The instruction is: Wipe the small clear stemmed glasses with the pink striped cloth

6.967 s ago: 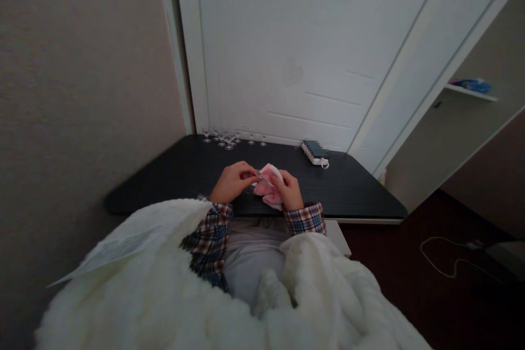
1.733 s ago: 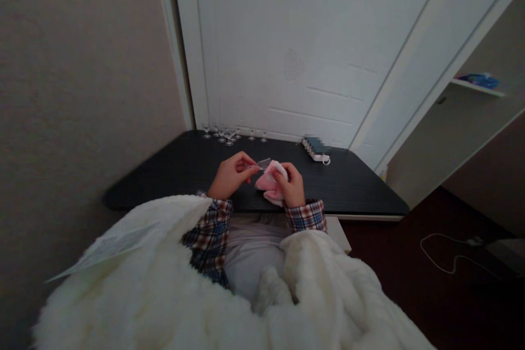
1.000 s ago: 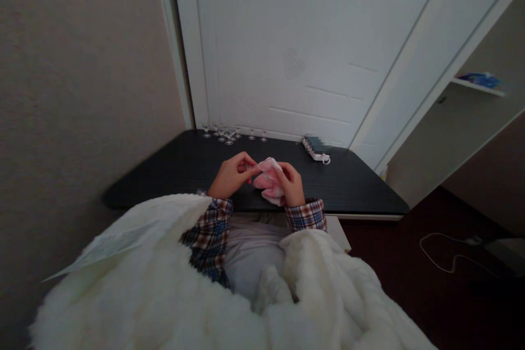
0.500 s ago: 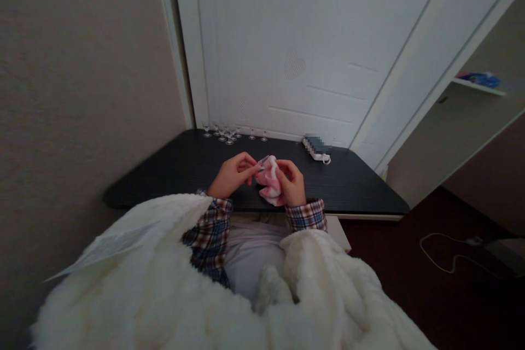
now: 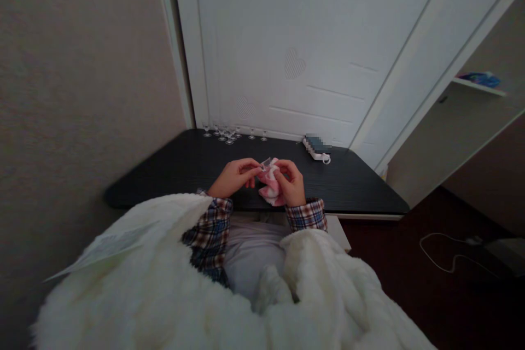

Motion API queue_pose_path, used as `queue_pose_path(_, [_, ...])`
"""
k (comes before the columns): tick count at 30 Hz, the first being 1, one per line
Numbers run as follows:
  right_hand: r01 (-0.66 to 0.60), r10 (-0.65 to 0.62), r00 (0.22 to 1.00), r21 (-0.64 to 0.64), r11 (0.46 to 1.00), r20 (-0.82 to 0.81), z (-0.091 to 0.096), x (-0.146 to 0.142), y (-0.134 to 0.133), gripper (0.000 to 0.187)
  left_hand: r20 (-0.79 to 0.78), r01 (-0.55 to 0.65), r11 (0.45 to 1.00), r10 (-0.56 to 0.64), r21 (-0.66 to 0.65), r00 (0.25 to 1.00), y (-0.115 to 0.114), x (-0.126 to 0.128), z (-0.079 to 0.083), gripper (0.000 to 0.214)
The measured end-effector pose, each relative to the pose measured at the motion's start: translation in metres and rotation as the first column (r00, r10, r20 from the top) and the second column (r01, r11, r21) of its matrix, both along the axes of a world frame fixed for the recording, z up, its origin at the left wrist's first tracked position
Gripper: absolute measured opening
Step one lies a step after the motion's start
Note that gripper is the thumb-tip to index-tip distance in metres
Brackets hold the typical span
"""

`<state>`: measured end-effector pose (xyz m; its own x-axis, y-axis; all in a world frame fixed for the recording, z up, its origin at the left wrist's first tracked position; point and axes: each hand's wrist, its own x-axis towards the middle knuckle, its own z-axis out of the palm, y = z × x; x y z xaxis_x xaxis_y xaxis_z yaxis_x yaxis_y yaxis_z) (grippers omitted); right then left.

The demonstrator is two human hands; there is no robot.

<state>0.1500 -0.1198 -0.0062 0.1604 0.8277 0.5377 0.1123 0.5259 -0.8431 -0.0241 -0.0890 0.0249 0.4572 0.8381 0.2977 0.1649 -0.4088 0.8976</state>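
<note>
Over the front part of the black table my left hand (image 5: 235,176) pinches a small clear glass (image 5: 266,163) by its lower left end. It looks like one of the little stemmed glasses at the back, tilted with its bowl to the right. A pink and white cloth (image 5: 270,188) hangs bunched from my right hand (image 5: 291,180), whose thumb and fingers are closed on it against the glass. The cloth lies behind and below the glass. My fingers partly cover the glass's stem and foot.
Several small stemmed glasses (image 5: 229,135) stand along the back left of the black table (image 5: 172,175). A white device with a dark top (image 5: 316,147) lies at the back right. White panel doors (image 5: 262,38) rise behind; a wall (image 5: 90,65) stands left.
The glass has turned slightly and shows more clearly above the cloth. My right fingers have shifted a little on the cloth at its rim. My left hand has barely moved.
</note>
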Motion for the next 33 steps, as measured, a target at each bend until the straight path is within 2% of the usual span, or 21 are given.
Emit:
queue_pose_path(13, [0.017, -0.017, 0.999, -0.017, 1.000, 0.030, 0.0009, 0.0001, -0.0006, 0.016, -0.002, -0.053, 0.999, 0.053, 0.000, 0.999, 0.0031, -0.0003, -0.0069, 0.034])
queue_pose_path(33, [0.024, -0.023, 0.999, -0.023, 0.999, 0.045, -0.0020, 0.0001, 0.0010, 0.017, -0.005, -0.104, 0.993, 0.105, 0.059, 0.995, 0.0029, -0.0011, -0.0067, 0.034])
